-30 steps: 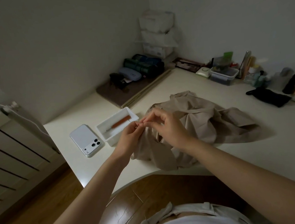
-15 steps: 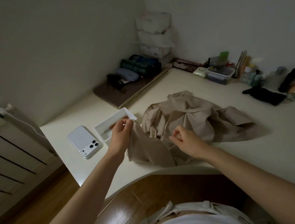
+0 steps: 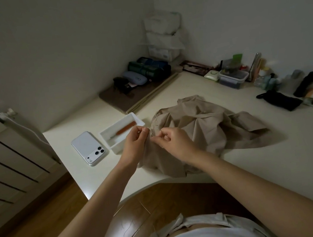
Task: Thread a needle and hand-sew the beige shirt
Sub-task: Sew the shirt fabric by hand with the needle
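Both our hands meet just above the near-left edge of the beige shirt (image 3: 203, 127), fingertips almost touching. Our left hand (image 3: 134, 142) presses thumb and forefinger together on a raised fold of that edge, with the other fingers curled. Our right hand (image 3: 176, 141) is curled too, and its thumb and forefinger pinch something very fine. We take it for the thread (image 3: 151, 132), a pale line faint between the two pinches; the needle we cannot make out.

The shirt lies crumpled on the desk (image 3: 239, 167). Its long axis runs from under our hands away to the far right, and a near flap hangs over the front edge. The right hand sits over the cloth, while the left is at its margin, just beside the white tray (image 3: 105, 140) holding an orange-handled tool (image 3: 126, 127). A phone (image 3: 87, 146) lies left of the tray. We judge any pull on the thread should go rightward, along the cloth.
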Demonstrator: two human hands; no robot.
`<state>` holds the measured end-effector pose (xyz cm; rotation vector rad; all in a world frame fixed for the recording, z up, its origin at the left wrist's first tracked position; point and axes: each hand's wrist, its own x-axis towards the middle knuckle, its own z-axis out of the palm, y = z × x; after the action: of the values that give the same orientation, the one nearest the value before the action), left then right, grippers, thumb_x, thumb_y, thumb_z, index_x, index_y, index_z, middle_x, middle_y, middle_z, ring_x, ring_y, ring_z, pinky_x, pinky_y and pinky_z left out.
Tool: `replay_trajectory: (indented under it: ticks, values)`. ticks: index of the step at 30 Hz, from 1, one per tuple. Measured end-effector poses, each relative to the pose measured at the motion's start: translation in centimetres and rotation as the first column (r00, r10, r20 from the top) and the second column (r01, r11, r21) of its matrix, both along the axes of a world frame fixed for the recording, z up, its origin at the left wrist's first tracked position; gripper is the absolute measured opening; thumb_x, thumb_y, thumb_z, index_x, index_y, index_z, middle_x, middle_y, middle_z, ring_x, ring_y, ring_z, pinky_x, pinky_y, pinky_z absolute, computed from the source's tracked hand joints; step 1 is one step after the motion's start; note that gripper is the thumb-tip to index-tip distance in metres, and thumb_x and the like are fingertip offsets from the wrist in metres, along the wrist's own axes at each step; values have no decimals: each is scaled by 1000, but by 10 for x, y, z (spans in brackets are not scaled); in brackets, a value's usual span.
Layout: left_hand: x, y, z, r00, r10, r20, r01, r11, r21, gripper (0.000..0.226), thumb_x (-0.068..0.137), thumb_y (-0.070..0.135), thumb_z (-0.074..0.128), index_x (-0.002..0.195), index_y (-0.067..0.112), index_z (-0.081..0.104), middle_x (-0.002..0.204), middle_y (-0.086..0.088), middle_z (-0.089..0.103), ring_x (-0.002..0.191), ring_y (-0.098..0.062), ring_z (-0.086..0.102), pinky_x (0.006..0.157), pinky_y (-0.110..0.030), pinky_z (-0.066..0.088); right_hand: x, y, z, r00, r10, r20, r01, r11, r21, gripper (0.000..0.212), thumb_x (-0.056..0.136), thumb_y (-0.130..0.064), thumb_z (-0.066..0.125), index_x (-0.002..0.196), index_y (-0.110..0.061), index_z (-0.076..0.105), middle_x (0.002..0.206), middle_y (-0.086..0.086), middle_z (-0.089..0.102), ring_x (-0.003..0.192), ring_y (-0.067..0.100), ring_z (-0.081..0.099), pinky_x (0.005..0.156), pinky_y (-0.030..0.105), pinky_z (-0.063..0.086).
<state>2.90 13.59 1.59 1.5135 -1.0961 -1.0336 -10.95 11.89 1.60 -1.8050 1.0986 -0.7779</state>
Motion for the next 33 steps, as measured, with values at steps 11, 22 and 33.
replay_trajectory:
  ticks: [11, 22, 33]
  values:
    - [11, 5, 0, 997, 62, -45, -60, 998, 30, 23, 100, 25, 47, 79, 17, 53, 80, -8, 55, 76, -18, 51, 66, -25, 41, -35, 7, -47, 945, -90, -313, 168, 958, 234, 28, 97, -18, 49, 69, -18, 45, 66, -2, 45, 57, 9, 42, 53, 18, 34]
    - [-1, 2, 4, 999, 23, -24, -22, 999, 34, 22, 100, 26, 45, 83, 14, 53, 76, -2, 53, 69, -11, 49, 66, -21, 42, -31, 7, -22, 952, -164, -259, 184, 981, 54, 27, 99, -27, 46, 121, -13, 53, 102, 1, 64, 82, 5, 61, 59, 13, 48]
    - [0, -3, 7, 1000, 4, -28, -4, 1000, 26, 21, 100, 24, 46, 83, 12, 53, 75, -4, 52, 71, -14, 48, 65, -22, 42, -8, -4, -5, 988, -106, -113, 111, 993, 32, 17, 96, -25, 53, 82, -16, 54, 65, -6, 54, 58, 4, 52, 51, 4, 37]
